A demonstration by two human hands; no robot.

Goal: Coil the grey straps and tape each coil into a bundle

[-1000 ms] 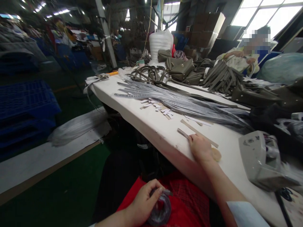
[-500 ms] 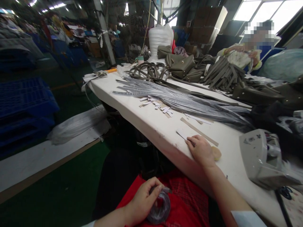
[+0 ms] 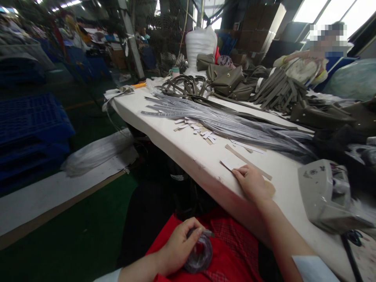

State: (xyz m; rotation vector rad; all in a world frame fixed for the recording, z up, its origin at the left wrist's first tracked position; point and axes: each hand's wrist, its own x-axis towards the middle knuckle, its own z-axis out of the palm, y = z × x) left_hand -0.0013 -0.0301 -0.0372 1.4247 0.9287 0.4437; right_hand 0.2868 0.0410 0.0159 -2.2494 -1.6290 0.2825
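My left hand [image 3: 186, 239] is closed on a coiled, plastic-wrapped strap [image 3: 202, 256] above the red apron [image 3: 226, 254]. On the white table [image 3: 188, 150], my right hand [image 3: 254, 182] pinches the near end of a thin strip with a pale face [image 3: 230, 164]. A long beige strip [image 3: 248, 161] lies just beyond that hand. Partly under the right wrist is a round yellowish piece [image 3: 270, 189]. Small paper scraps [image 3: 205, 133] lie farther up, beside a bundle of plastic-wrapped straps [image 3: 226, 121].
A grey tape machine [image 3: 320, 196] stands at the right. Olive bags [image 3: 226, 80] and dark straps [image 3: 276, 90] are piled across the far side. A person [image 3: 305, 66] is at the back right. Blue pallets [image 3: 32, 129] are on the left.
My right hand has shifted slightly at the strip's near end, and now covers more of the yellowish piece. My left hand stays nearly the same with the coil. The other person's hands have moved.
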